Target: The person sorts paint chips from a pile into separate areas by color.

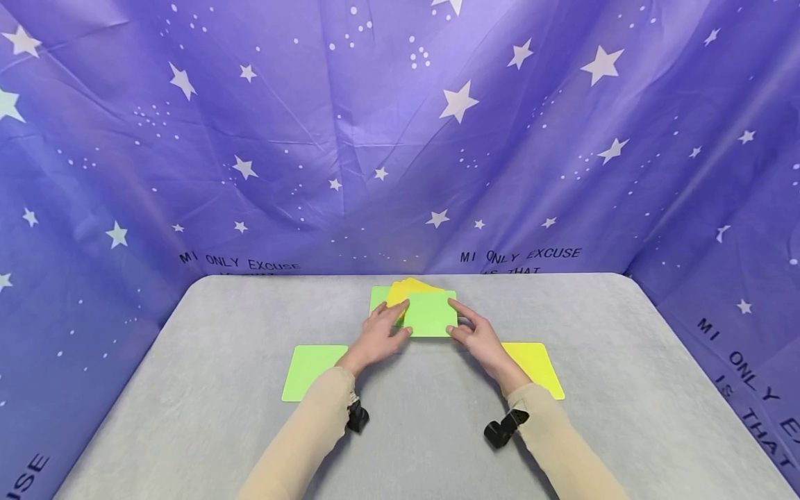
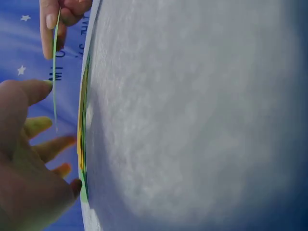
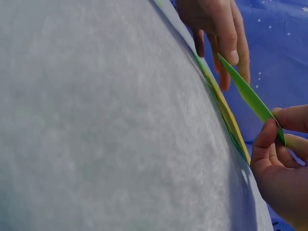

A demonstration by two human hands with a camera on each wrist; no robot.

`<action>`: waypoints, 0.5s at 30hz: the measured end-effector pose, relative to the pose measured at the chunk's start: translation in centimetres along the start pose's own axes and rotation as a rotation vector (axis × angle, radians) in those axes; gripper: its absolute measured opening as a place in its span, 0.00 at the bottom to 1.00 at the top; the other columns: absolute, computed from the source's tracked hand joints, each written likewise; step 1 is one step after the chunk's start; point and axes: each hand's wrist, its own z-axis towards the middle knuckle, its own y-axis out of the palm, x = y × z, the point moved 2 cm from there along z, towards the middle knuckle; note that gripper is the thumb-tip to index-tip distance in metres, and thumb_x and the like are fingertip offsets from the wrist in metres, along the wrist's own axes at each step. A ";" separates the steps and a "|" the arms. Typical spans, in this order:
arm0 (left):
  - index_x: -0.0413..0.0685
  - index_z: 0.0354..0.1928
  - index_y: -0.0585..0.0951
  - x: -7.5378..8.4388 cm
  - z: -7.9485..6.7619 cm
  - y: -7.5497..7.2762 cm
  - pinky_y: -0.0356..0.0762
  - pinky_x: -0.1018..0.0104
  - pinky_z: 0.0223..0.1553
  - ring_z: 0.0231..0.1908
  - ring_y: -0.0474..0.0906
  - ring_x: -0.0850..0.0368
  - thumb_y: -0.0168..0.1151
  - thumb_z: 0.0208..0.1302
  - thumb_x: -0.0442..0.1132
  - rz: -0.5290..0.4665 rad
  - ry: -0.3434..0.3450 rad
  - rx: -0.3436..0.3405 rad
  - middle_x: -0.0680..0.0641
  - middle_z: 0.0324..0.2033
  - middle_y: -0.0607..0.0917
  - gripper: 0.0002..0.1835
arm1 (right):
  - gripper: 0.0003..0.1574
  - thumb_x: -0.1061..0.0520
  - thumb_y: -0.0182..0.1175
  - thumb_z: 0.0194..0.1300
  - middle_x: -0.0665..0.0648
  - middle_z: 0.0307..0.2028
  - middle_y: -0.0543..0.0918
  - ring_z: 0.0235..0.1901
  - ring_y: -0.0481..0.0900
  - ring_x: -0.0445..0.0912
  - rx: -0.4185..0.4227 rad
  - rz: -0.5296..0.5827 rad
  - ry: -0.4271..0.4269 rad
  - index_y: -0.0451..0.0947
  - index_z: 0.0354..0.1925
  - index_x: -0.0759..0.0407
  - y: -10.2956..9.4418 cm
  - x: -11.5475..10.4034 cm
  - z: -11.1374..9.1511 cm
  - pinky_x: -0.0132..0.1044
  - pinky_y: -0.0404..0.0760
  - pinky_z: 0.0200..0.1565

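Note:
Between both hands, a light green card (image 1: 431, 314) is held up over the far part of the table. My right hand (image 1: 480, 340) pinches its right edge between thumb and fingers, clearest in the right wrist view, where the card (image 3: 252, 98) slants. At the card's left edge is my left hand (image 1: 378, 337), fingers mostly straight and spread, thumb and index fingertips right at the edge. Behind and below the held card lies a fanned pile of yellow cards (image 1: 406, 287), with another green card (image 1: 377, 297) under it on the left. The held card partly hides this pile.
A green card (image 1: 311, 368) lies on the grey table (image 1: 431, 430) by the left forearm. Partly covered by the right wrist is a yellow card (image 1: 540, 364). A purple curtain with white stars (image 1: 350, 139) hangs behind the table. Both wrists carry small black cameras.

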 end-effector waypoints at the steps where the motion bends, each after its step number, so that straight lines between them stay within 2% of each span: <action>1: 0.42 0.70 0.65 0.1 0.0 0.0 0.49 0.32 0.62 0.68 0.52 0.33 0.56 0.68 0.42 -0.013 0.014 0.009 0.38 0.67 0.67 0.30 | 0.40 0.67 0.57 0.65 0.66 0.57 0.67 0.30 0.74 0.40 -0.006 0.004 -0.005 0.58 0.72 0.61 0.1 -0.1 0.0 0.31 0.71 0.35; 3: 0.40 0.68 0.67 0.3 0.0 -0.1 0.52 0.34 0.62 0.66 0.57 0.34 0.58 0.66 0.39 -0.061 0.030 0.038 0.39 0.62 0.72 0.29 | 0.40 0.67 0.58 0.64 0.69 0.59 0.65 0.32 0.75 0.41 -0.010 0.005 -0.009 0.58 0.72 0.61 0.2 -0.2 -0.1 0.30 0.72 0.35; 7: 0.38 0.65 0.71 0.2 -0.2 -0.3 0.56 0.40 0.62 0.62 0.63 0.37 0.61 0.63 0.35 -0.142 0.046 0.090 0.38 0.55 0.78 0.27 | 0.40 0.68 0.59 0.63 0.68 0.56 0.65 0.29 0.73 0.39 0.012 -0.024 -0.021 0.59 0.71 0.63 0.5 -0.4 -0.2 0.28 0.70 0.30; 10: 0.37 0.64 0.71 0.0 -0.4 -0.5 0.62 0.44 0.60 0.58 0.68 0.40 0.63 0.62 0.33 -0.223 0.038 0.098 0.37 0.52 0.78 0.27 | 0.40 0.68 0.60 0.63 0.69 0.54 0.66 0.28 0.73 0.37 0.025 -0.046 -0.036 0.59 0.71 0.66 0.9 -0.6 -0.4 0.28 0.70 0.29; 15: 0.34 0.64 0.71 -0.5 -0.7 -0.8 0.73 0.51 0.54 0.51 0.74 0.42 0.63 0.61 0.29 -0.409 -0.013 0.086 0.37 0.48 0.79 0.27 | 0.40 0.68 0.60 0.63 0.68 0.51 0.68 0.28 0.73 0.38 0.025 -0.055 -0.051 0.58 0.70 0.68 1.4 -0.8 -0.8 0.28 0.71 0.29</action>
